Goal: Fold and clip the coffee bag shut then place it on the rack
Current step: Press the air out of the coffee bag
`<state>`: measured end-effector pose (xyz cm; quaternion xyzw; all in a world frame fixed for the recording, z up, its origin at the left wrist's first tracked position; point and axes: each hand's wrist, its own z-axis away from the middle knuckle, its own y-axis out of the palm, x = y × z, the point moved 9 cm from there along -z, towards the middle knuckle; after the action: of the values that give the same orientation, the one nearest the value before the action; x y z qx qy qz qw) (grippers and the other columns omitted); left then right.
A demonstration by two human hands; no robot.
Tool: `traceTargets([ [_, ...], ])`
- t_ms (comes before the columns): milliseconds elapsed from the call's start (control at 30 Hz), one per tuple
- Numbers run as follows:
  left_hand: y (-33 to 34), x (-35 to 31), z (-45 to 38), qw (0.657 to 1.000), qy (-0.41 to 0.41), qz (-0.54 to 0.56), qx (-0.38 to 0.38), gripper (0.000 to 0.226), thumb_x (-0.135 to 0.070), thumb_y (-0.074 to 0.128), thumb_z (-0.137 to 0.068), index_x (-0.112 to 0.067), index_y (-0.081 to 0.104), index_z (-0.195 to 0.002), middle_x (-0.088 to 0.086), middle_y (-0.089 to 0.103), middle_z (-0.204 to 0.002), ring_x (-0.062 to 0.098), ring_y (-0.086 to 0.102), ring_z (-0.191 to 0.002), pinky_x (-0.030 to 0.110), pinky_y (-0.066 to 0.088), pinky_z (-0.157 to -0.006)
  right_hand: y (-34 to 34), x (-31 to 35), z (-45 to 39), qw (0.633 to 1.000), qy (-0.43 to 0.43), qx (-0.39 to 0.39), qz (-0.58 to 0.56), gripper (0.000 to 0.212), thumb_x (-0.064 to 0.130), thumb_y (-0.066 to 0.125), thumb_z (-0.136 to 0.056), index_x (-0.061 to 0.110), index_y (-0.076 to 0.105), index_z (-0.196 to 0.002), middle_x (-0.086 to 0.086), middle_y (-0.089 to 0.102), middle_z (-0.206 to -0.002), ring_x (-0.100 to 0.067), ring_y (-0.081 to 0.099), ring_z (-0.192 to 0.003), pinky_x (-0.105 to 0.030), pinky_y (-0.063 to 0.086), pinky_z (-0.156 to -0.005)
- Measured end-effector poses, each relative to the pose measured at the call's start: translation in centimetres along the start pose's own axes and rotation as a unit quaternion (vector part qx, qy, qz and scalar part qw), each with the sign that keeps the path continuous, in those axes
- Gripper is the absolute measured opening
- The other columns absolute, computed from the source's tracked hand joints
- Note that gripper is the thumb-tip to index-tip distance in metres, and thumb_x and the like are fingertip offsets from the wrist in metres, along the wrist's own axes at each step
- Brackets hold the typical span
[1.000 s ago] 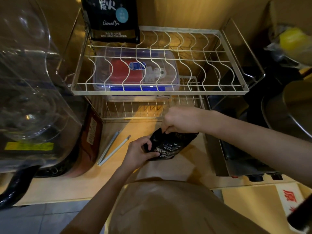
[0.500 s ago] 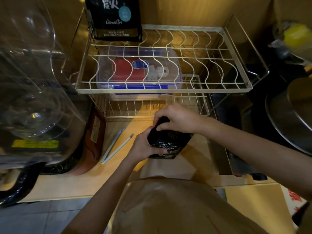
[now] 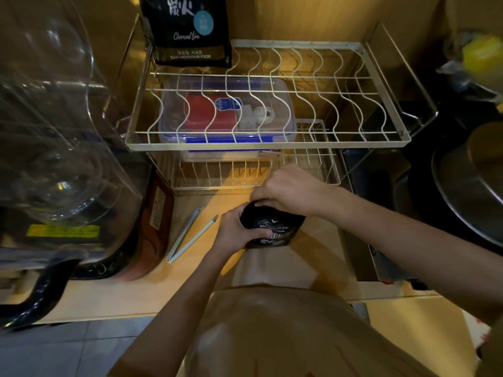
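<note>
A small black coffee bag with white lettering stands on the wooden counter below the rack. My left hand grips its left side. My right hand presses down on its top, which is rolled over and mostly hidden under my fingers. A long white bag clip lies open in a V on the counter, just left of my left hand. The two-tier white wire rack stands behind the bag, and a larger black coffee bag stands on the upper tier's back left corner.
A clear plastic box with a blue rim sits on the lower tier. A large clear-domed machine fills the left side, with a brown bag beside it. A metal lid and dark stove are on the right.
The bag's top has been rolled lower under my right hand, and my left hand has shifted up along the bag's side. The view has drifted slightly.
</note>
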<state>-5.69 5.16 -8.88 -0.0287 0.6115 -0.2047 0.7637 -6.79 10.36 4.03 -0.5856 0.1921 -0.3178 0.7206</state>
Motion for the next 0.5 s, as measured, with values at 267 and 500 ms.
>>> traceTargets([
  [267,-0.4,-1.2,-0.7,1.000,0.021,0.001,0.022,0.060,-0.007,0.084,-0.054,-0.009,0.059,-0.109,0.001,0.064,-0.098,0.005,0.058,-0.088,0.004,0.046,-0.071,0.5,-5.6,2.9,0.947,0.128,-0.041,-0.293,0.050,0.024,0.071,-0.074,0.022,0.052,-0.120,0.000,0.062,-0.115,-0.012,0.059,-0.103,-0.029,0.052,-0.085],
  [500,0.0,-2.6,-0.7,0.999,0.008,0.048,0.018,0.051,-0.005,0.084,-0.052,-0.008,0.064,-0.099,-0.002,0.067,-0.091,0.001,0.063,-0.084,0.015,0.053,-0.073,10.5,-7.4,8.1,0.708,0.251,-0.160,-0.641,0.079,0.000,0.082,-0.055,0.022,0.047,-0.123,0.002,0.057,-0.123,-0.013,0.052,-0.118,-0.024,0.043,-0.100],
])
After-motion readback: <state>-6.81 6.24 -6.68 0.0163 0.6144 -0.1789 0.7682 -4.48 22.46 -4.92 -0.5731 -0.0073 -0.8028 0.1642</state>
